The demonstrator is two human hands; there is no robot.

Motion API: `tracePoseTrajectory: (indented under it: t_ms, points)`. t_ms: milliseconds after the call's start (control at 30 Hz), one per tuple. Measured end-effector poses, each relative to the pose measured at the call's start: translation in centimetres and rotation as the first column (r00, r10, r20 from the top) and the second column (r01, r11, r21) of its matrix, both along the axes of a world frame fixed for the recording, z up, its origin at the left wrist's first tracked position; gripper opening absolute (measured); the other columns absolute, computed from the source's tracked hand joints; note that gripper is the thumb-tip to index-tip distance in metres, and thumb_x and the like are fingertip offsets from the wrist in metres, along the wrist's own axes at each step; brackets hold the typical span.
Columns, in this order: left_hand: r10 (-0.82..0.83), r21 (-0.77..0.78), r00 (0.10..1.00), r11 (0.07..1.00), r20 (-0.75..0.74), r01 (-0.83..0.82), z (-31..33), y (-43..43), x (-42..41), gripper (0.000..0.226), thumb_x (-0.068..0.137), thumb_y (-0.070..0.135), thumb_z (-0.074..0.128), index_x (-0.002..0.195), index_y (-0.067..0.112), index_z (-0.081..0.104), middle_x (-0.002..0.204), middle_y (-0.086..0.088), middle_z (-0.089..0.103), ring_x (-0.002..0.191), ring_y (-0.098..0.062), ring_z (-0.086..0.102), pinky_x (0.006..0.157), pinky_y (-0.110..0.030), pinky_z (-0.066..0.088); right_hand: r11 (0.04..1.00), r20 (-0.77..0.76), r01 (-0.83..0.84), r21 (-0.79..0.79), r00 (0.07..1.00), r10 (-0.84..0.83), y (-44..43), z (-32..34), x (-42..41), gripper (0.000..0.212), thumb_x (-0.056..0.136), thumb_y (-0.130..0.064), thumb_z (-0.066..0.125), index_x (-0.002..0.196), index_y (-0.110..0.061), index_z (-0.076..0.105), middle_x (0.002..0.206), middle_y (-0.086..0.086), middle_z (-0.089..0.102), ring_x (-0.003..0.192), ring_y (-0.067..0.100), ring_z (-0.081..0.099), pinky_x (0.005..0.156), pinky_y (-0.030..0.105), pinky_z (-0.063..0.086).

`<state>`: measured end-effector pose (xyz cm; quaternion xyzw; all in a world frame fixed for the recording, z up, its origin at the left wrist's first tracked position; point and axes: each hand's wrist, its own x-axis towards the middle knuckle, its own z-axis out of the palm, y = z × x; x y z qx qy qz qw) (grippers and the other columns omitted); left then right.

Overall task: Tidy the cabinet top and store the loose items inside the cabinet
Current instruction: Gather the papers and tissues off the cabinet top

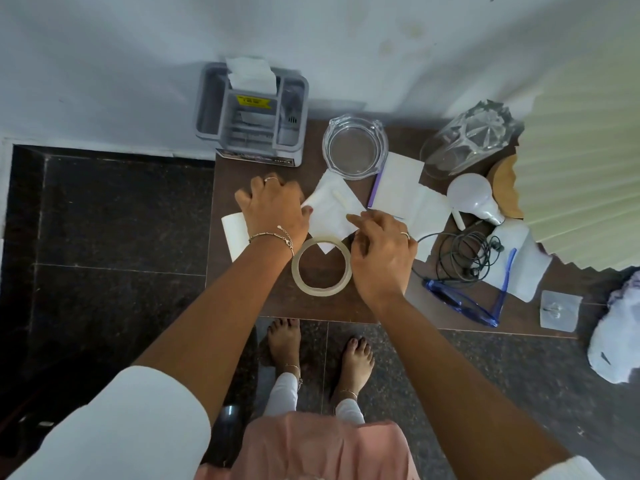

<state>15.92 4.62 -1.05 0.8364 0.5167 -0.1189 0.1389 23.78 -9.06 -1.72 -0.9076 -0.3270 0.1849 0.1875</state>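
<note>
The brown cabinet top is littered with loose items. A white paper napkin with a small white stick on it lies in the middle. My left hand pinches its left edge and my right hand pinches its right corner. A roll of clear tape lies flat just below the napkin, between my wrists. More white papers lie to the right, and one shows under my left wrist.
A grey organiser box stands at the back left against the wall. A glass ashtray, a glass jar on its side, a white bulb, tangled earphones, blue glasses, a small packet and a cream lampshade crowd the right.
</note>
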Motion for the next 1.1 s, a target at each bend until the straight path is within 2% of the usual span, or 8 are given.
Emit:
tracePoseTrajectory:
  t_ms: [167, 433, 733, 967, 1033, 1067, 1100]
  points:
    - [0.107, -0.076, 0.979, 0.993, 0.174, -0.095, 0.9, 0.0, -0.1, 0.015, 0.087, 0.039, 0.061, 0.094, 0.026, 0.062, 0.091, 0.003, 0.068, 0.098, -0.02, 0.059, 0.091, -0.042, 0.026, 0.984, -0.024, -0.171, -0.052, 0.985, 0.169, 0.7, 0.4, 0.4, 0.04, 0.088, -0.016, 0.061, 0.125, -0.031, 0.063, 0.142, -0.005, 0.05, 0.134, 0.024, 0.037, 0.105, 0.048, 0.031]
    - [0.168, -0.163, 0.944, 0.979, 0.282, -0.126, 2.3, -0.3, -0.5, 0.013, 0.084, 0.035, 0.066, 0.093, 0.029, 0.06, 0.09, 0.012, 0.068, 0.091, -0.013, 0.064, 0.093, -0.04, 0.024, 0.928, 0.005, -0.283, -0.24, 0.956, 0.293, 1.5, 0.7, 1.1, 0.047, 0.094, -0.026, 0.051, 0.14, -0.032, 0.046, 0.151, -0.004, 0.038, 0.138, 0.024, 0.031, 0.111, 0.047, 0.021]
    - [0.179, -0.128, 0.894, 0.982, 0.411, -0.137, 3.5, -0.8, -1.6, 0.012, 0.084, 0.036, 0.066, 0.094, 0.031, 0.062, 0.082, 0.017, 0.063, 0.086, -0.01, 0.064, 0.096, -0.04, 0.024, 0.945, 0.028, -0.24, -0.223, 0.967, 0.252, 1.1, 1.1, 0.9, 0.045, 0.093, -0.027, 0.053, 0.137, -0.025, 0.05, 0.141, 0.002, 0.044, 0.131, 0.026, 0.037, 0.108, 0.045, 0.025]
    - [0.18, -0.09, 0.852, 0.984, 0.491, -0.156, 4.7, -1.3, -2.4, 0.017, 0.084, 0.034, 0.068, 0.099, 0.028, 0.063, 0.095, 0.012, 0.07, 0.09, -0.01, 0.065, 0.093, -0.035, 0.022, 0.975, 0.002, -0.17, -0.144, 0.985, 0.172, 0.9, 2.5, -0.2, 0.043, 0.092, -0.027, 0.054, 0.135, -0.028, 0.051, 0.138, -0.001, 0.045, 0.128, 0.022, 0.04, 0.108, 0.044, 0.025]
    - [0.208, -0.13, 0.824, 0.978, 0.527, -0.164, 4.9, -1.5, -2.5, 0.02, 0.083, 0.033, 0.069, 0.1, 0.026, 0.063, 0.096, 0.011, 0.07, 0.087, -0.009, 0.066, 0.101, -0.037, 0.03, 0.987, -0.04, -0.131, -0.089, 0.991, 0.128, 1.0, 2.6, -0.4, 0.043, 0.092, -0.027, 0.054, 0.135, -0.026, 0.049, 0.136, 0.0, 0.046, 0.126, 0.021, 0.043, 0.106, 0.042, 0.03]
    - [0.246, -0.175, 0.784, 0.969, 0.57, -0.178, 5.1, -1.6, -2.5, 0.021, 0.082, 0.032, 0.071, 0.1, 0.024, 0.064, 0.094, 0.012, 0.069, 0.083, -0.008, 0.067, 0.099, -0.04, 0.041, 0.995, -0.089, -0.089, -0.036, 0.992, 0.085, 1.1, 2.6, -0.6, 0.043, 0.092, -0.026, 0.055, 0.135, -0.025, 0.047, 0.136, 0.0, 0.046, 0.124, 0.02, 0.045, 0.104, 0.041, 0.034]
    - [0.317, -0.254, 0.718, 0.946, 0.619, -0.199, 5.5, -1.6, -2.5, 0.023, 0.081, 0.029, 0.073, 0.101, 0.021, 0.064, 0.093, 0.012, 0.068, 0.079, -0.006, 0.067, 0.09, -0.039, 0.052, 0.999, -0.175, -0.021, 0.031, 0.984, 0.026, 1.2, 2.8, -0.8, 0.045, 0.092, -0.026, 0.056, 0.136, -0.024, 0.045, 0.136, 0.0, 0.047, 0.122, 0.019, 0.047, 0.103, 0.038, 0.039]
